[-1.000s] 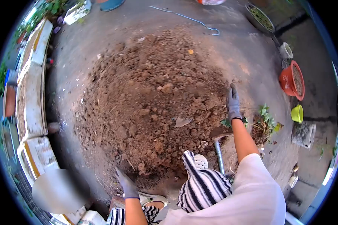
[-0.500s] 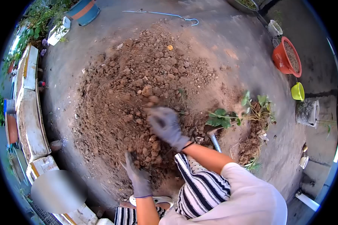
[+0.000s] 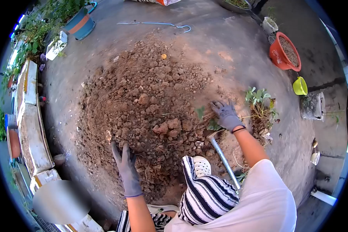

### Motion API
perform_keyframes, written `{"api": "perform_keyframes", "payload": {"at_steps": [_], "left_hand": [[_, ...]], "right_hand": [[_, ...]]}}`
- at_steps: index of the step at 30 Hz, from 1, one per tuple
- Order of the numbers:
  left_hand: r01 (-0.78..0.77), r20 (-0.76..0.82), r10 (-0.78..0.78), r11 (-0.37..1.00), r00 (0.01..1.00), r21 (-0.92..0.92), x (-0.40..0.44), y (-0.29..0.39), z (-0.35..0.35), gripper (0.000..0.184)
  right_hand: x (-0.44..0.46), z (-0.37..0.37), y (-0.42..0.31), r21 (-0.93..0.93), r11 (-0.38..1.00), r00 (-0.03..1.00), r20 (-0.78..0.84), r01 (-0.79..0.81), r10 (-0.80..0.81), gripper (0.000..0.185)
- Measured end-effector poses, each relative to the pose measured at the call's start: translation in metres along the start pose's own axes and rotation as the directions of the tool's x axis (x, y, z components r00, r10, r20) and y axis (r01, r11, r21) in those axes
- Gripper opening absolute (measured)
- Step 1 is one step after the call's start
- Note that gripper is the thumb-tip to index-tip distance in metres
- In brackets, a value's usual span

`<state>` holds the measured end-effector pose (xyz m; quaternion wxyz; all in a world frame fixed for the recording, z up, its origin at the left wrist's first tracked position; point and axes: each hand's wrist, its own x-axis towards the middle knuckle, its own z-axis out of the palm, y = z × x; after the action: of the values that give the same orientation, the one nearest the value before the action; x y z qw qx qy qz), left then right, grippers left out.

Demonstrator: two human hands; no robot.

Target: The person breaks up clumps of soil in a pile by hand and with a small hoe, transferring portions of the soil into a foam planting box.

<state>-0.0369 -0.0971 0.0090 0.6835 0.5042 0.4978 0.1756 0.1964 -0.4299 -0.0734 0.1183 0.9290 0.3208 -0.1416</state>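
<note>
A broad heap of loose brown soil [image 3: 143,104] with lumps lies on the ground in front of me. My left hand [image 3: 127,170], in a grey glove, rests at the heap's near left part, its fingers apart and their tips at the soil. Over at the heap's right edge, my right hand [image 3: 225,116] is in a matching glove, fingers spread over soil and holding nothing visible. Green leaves [image 3: 214,124] lie just under and beside it. To its right is a leafy plant [image 3: 259,102] with roots and soil. A tool with a metal handle [image 3: 225,162] lies below.
A blue wire hook [image 3: 154,24] lies beyond the heap. Along the right stand an orange-red tub [image 3: 278,54] of soil, a yellow-green pot [image 3: 299,86] and a grey pot [image 3: 311,106]. White planter boxes [image 3: 31,131] line the left, near a blue pot [image 3: 80,28].
My right hand has swept from the heap's middle to its right edge, over the leaves. My left hand has shifted slightly left. Larger soil lumps now sit bare in the middle.
</note>
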Motion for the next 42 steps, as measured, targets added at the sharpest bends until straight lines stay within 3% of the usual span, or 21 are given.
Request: {"api": "perform_keyframes", "payload": {"at_steps": [1,4,5,6,8,9,11,13,15,17,20,21,22,23,24,26,30,33,35,37,42], "left_hand": [[0.005,-0.02,-0.005,0.999,1.0,0.033,0.0,0.002,0.001,0.075],[0.043,0.029,-0.044,0.999,0.999,0.026,0.001,0.017,0.002,0.073],[0.044,0.011,-0.045,0.999,0.999,0.004,0.006,0.015,-0.001,0.071],[0.047,0.011,-0.047,0.999,0.999,0.005,0.005,0.017,0.0,0.071],[0.027,0.043,-0.028,1.0,0.999,0.006,0.002,0.02,0.0,0.076],[0.031,0.044,-0.031,0.999,0.999,0.008,0.002,0.018,-0.001,0.076],[0.024,0.042,-0.024,1.0,0.999,0.005,0.006,0.012,-0.006,0.069],[-0.007,0.087,0.006,1.0,0.996,0.001,0.006,0.009,-0.01,0.068],[-0.079,0.156,0.078,0.997,0.985,0.001,0.004,0.007,-0.015,0.068],[-0.04,0.101,0.036,0.999,0.994,0.036,0.002,0.017,-0.005,0.068],[-0.01,0.118,-0.003,0.994,0.993,0.11,0.006,0.014,-0.016,0.069],[-0.026,0.182,-0.002,0.989,0.983,0.147,0.009,0.012,-0.02,0.069],[-0.023,0.194,-0.008,0.988,0.981,0.155,0.006,0.016,-0.015,0.069],[-0.025,0.125,0.011,0.994,0.992,0.109,-0.002,0.024,-0.007,0.067],[-0.028,0.05,0.025,0.998,0.998,0.062,-0.006,0.027,-0.002,0.066],[0.022,0.035,-0.024,0.998,0.999,0.062,0.004,0.016,-0.008,0.066],[-0.082,0.144,0.068,0.993,0.987,0.088,0.015,0.002,-0.022,0.068],[-0.011,0.045,0.008,0.998,0.999,0.069,0.015,0.009,-0.017,0.069],[-0.003,0.055,-0.002,0.997,0.998,0.075,0.016,0.008,-0.021,0.069],[-0.02,0.035,0.018,0.998,0.999,0.064,0.02,-0.001,-0.025,0.068],[-0.064,0.06,0.058,0.992,0.997,0.106,0.016,0.002,-0.022,0.066]], "right_hand": [[0.0,-0.001,0.012,-0.002,1.0,1.0,-0.001,-0.006,0.006,0.063],[0.017,-0.012,0.069,-0.191,0.975,0.924,0.338,-0.117,0.177,0.045],[0.013,-0.011,0.104,-0.095,0.975,0.978,0.041,-0.202,0.206,0.025],[0.014,-0.014,0.126,0.022,0.968,0.934,-0.255,-0.251,0.248,0.011],[0.008,-0.06,0.175,0.545,0.736,0.738,-0.282,-0.402,0.613,0.023],[0.005,-0.046,0.23,0.294,0.857,0.728,-0.452,-0.423,0.515,0.037],[-0.009,-0.117,0.246,0.209,0.722,0.663,-0.289,-0.66,0.69,0.064],[-0.02,-0.182,0.216,0.294,0.65,0.478,-0.482,-0.7,0.734,0.062],[-0.038,-0.203,0.195,0.184,0.914,0.358,-0.878,-0.362,0.319,0.055],[-0.046,-0.203,0.129,0.375,0.922,0.432,-0.85,0.093,0.302,0.048],[-0.063,-0.101,0.021,0.422,0.868,0.763,-0.641,0.261,0.081,0.046],[-0.072,-0.06,-0.007,0.44,0.868,0.855,-0.518,0.23,0.036,0.046],[-0.087,-0.023,-0.029,0.453,0.888,0.929,-0.357,0.077,0.102,0.045],[-0.105,0.002,-0.045,0.395,0.897,0.965,-0.078,-0.2,0.25,0.045],[-0.119,0.018,-0.056,0.257,0.86,0.895,0.191,-0.441,0.403,0.046],[-0.137,0.04,-0.065,0.345,0.766,0.777,0.553,-0.542,0.302,0.043],[-0.132,0.055,-0.068,0.373,0.796,0.831,0.486,-0.476,0.269,0.033],[-0.144,0.063,-0.055,0.684,0.607,0.913,0.334,-0.406,0.234,0.025],[-0.165,0.082,-0.042,0.726,0.528,0.895,0.308,-0.441,0.324,0.025],[-0.17,0.011,-0.037,0.552,0.684,0.871,0.19,-0.476,0.453,0.028],[-0.182,0.078,0.012,0.359,0.637,0.726,0.225,-0.682,0.65,0.02]]}}
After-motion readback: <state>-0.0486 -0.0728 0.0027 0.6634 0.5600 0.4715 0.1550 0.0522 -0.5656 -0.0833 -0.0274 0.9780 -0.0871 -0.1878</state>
